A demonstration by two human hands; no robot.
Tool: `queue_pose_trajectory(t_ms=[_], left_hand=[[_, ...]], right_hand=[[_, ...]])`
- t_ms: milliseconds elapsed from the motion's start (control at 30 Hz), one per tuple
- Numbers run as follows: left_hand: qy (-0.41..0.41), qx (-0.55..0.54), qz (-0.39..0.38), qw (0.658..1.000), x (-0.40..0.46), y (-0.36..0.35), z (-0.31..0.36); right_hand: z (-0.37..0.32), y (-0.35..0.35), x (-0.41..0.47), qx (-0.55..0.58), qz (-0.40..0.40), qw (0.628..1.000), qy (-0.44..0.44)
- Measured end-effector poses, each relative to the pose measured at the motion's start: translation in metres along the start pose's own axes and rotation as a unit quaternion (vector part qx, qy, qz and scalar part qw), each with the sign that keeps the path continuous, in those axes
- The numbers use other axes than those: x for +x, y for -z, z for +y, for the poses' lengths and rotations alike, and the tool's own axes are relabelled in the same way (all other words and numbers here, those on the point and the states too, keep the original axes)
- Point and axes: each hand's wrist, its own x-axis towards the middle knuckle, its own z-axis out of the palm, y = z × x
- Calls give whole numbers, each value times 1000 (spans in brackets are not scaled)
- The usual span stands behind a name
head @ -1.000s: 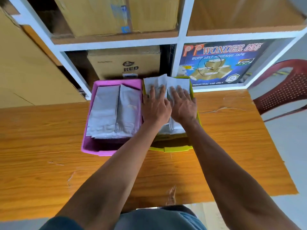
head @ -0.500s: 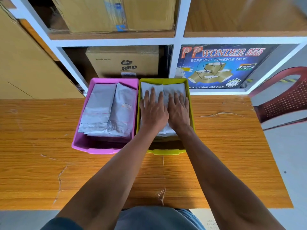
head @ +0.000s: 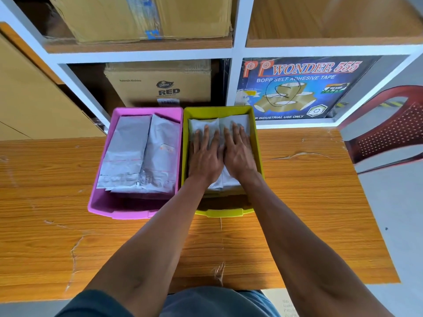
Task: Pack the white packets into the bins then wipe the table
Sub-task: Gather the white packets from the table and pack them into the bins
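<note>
Both hands are lying flat, fingers straight, gripping nothing — the left hand (head: 206,156) and the right hand (head: 239,154) are pressing side by side on the white packets (head: 229,124) inside the yellow bin (head: 257,143). More packets are lying in the pink bin (head: 100,202) just beside it, on the wooden table (head: 309,202). I am seeing no loose packet on the table, so packing is looking nearly done. The risk, I am thinking — pushing too hard could crumple the packets or slide the light bin.
</note>
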Motion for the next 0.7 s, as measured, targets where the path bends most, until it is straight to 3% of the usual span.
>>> queue_pose_trajectory(t_ms=[700], left_hand=[[12, 45, -6, 999, 1, -24, -5]], right_hand=[[15, -30, 2, -22, -16, 1000, 3]])
